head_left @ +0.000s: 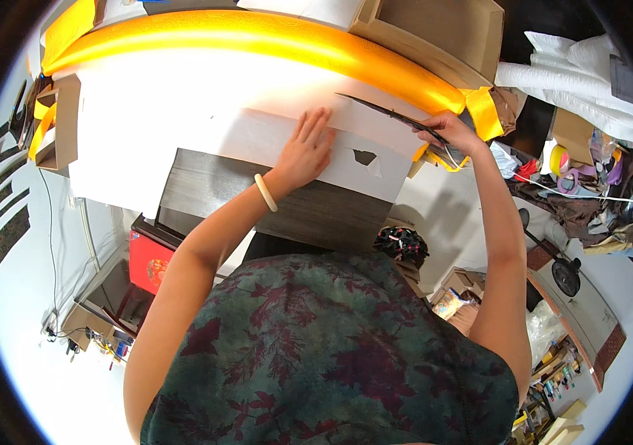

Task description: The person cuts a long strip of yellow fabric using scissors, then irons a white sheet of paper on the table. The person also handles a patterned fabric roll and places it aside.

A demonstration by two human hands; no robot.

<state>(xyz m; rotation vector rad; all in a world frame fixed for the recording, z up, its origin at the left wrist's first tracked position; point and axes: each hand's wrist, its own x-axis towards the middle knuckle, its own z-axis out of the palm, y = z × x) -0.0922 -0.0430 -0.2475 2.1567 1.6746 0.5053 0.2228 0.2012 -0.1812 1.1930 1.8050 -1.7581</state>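
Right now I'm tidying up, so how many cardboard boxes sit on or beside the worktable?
2: one open cardboard box at the table's top right, one at its left edge. Others may be hidden.

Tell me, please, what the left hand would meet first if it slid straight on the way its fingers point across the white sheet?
The left hand lies flat on the white sheet, fingers pointing away from the person. Straight ahead there is only bare sheet, then most likely the long yellow roll at the table's far edge, though depth is hard to judge.

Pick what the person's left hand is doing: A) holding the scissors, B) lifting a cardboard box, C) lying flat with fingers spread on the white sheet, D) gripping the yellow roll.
C: the left hand lies palm-down, fingers spread, on the white sheet, while the right hand holds the scissors.
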